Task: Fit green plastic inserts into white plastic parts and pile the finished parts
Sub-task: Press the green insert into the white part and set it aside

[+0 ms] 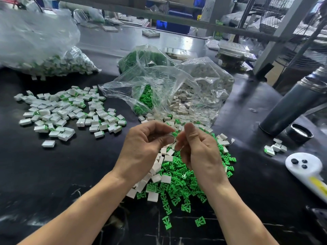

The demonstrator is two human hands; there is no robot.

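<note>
My left hand (146, 144) and my right hand (198, 149) meet above a mixed heap of loose green inserts (178, 184) and white parts (155, 177) on the black table. The left fingers pinch a small white part (170, 134). A green insert (175, 134) shows between the two hands, pinched by the right thumb and fingers. Whether the insert sits inside the white part is hidden by the fingers. A pile of finished white parts with green edges (70, 112) spreads out to the left.
An open clear bag (177, 89) with green inserts and white parts lies behind the hands. A large bag of finished parts (44, 55) sits far left. A grey flask (297, 105), its cap (300, 134) and a white tool (307, 167) stand right.
</note>
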